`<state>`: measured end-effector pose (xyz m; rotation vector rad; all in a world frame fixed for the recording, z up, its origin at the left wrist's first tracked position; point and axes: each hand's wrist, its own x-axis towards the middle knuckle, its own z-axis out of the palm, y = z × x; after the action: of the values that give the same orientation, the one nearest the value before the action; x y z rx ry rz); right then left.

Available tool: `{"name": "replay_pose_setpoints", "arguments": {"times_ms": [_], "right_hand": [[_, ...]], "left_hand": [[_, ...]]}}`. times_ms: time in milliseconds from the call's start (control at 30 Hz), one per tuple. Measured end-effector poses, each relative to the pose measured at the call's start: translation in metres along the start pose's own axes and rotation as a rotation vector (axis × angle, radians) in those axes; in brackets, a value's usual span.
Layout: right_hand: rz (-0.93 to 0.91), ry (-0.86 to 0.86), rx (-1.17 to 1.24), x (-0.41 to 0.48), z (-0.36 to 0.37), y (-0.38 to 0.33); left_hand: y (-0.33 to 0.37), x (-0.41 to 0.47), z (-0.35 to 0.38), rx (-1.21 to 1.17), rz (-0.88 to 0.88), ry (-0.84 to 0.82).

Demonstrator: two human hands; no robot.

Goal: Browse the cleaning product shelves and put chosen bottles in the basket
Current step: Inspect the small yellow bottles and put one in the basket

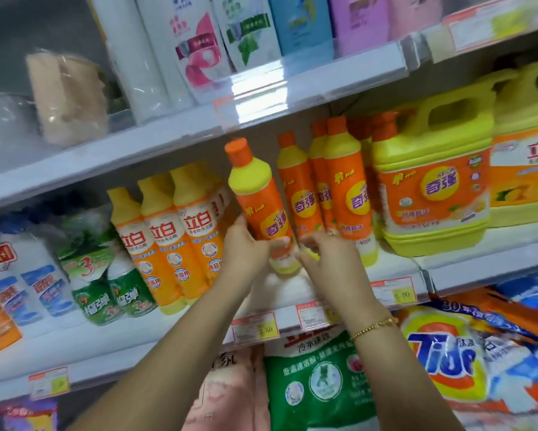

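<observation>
Orange bottle [261, 206] leans, gripped low by the left hand [244, 247]; whether the right hand [326, 256] holds it is unclear. Its top might swing into the neighbouring bottles [348, 188].

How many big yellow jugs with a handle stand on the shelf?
2. The left jug stands just right of the orange-capped bottles. The right jug is beside it, cut off by the picture's right edge. More may be hidden behind them.

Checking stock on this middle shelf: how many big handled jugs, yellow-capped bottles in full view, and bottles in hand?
Yellow handled jugs: 2
Yellow-capped bottles in full view: 3
Orange-capped bottle in the left hand: 1
Total: 6
</observation>
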<state>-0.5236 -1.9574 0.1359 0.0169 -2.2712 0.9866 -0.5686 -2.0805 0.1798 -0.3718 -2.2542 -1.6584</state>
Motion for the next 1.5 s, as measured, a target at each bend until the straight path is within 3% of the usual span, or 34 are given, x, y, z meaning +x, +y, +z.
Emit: {"name": "replay_pose_setpoints", "arguments": {"times_ms": [333, 833, 1500], "right_hand": [[0.217, -0.125, -0.429, 0.011, 0.015, 0.019], [0.341, -0.038, -0.435, 0.041, 0.031, -0.002], [0.442, -0.036, -0.437, 0.074, 0.056, -0.003]], "left_hand": [[-0.027, 0.061, 0.023, -0.028, -0.19, -0.083], [-0.067, 0.054, 0.029, -0.076, -0.1, -0.046], [-0.078, 0.05, 0.028, 0.142, -0.024, -0.018]]}}
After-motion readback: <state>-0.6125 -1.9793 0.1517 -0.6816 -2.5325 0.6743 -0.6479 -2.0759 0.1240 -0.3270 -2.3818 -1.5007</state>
